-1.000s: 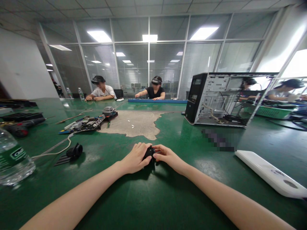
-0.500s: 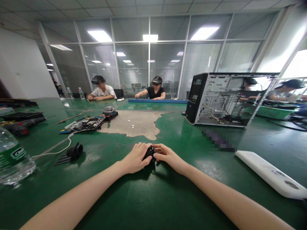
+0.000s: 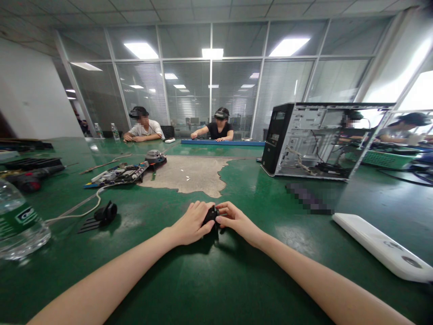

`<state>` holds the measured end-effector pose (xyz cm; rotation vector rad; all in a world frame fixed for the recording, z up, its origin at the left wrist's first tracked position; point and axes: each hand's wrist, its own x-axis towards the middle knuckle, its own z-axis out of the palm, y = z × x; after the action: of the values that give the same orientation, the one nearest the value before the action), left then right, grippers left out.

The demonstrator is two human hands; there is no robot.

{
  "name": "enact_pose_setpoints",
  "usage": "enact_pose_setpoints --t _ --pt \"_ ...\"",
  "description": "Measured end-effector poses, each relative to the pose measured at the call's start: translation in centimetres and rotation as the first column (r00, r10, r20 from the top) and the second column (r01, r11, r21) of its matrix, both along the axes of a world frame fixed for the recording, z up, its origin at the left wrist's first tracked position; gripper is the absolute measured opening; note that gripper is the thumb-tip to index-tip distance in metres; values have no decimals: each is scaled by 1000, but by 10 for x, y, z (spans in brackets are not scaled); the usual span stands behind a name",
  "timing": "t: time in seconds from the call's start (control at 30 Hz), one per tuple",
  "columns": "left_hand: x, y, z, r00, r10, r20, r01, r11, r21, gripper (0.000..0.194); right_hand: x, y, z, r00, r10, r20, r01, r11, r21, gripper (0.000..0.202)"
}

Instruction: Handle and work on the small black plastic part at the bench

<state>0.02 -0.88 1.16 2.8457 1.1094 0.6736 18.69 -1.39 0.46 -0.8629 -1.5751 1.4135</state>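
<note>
Both hands meet at a small black part (image 3: 210, 215) on the green table, straight ahead of me. My left hand (image 3: 194, 223) wraps over it from the left, thumb against its near side. From the right, the thumb and fingertips of my right hand (image 3: 235, 220) pinch its edge. Most of the part is covered by my fingers, so its exact kind does not show. To the left lies another black piece (image 3: 106, 213), with a rounded body and flat slats.
An opened computer case (image 3: 307, 140) stands at the right, with a white device (image 3: 382, 246) nearer me. A circuit board (image 3: 122, 174), a cordless drill (image 3: 34, 176) and a water bottle (image 3: 20, 225) occupy the left. Co-workers sit across the table, near a blue bar (image 3: 221, 142).
Almost nothing differs. Both hands keep their hold on the small black part, with at most a slight shift of the right fingers.
</note>
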Motion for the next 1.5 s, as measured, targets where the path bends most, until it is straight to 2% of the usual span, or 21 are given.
enact_pose_setpoints --t 0.23,0.4,0.53,0.77,0.93,1.1,1.23,1.4,1.5 --pt "-1 0 -1 1000 2 -5 -2 1000 1 41 3 -2 5 993 104 -58 -104 995 0 39" --pt "-1 -1 0 1000 2 -5 -2 1000 -3 40 1 -3 3 998 27 -51 -26 999 34 27" --pt "0 0 2 1000 -2 -1 2 1000 -4 38 -1 -1 2 1000 -9 0 9 1000 16 34" --pt "-1 0 0 1000 -9 4 9 1000 6 40 1 -3 6 997 73 -39 -72 997 20 37" --pt "0 0 0 1000 -3 5 3 1000 2 39 1 -2 2 1000 14 -25 -12 998 57 26" --pt "0 0 0 1000 -12 6 12 1000 4 40 1 0 1 1000 -7 14 6 1000 21 36" --pt "0 0 1 1000 -8 -14 8 1000 4 40 2 -2 5 998 60 -16 -60 998 14 41" --pt "0 0 1 1000 -6 -9 7 1000 5 40 2 -3 4 999 25 -32 -24 999 46 28" --pt "-1 0 0 1000 -5 -5 5 1000 3 40 1 -1 2 1000 -9 -19 10 999 52 27"
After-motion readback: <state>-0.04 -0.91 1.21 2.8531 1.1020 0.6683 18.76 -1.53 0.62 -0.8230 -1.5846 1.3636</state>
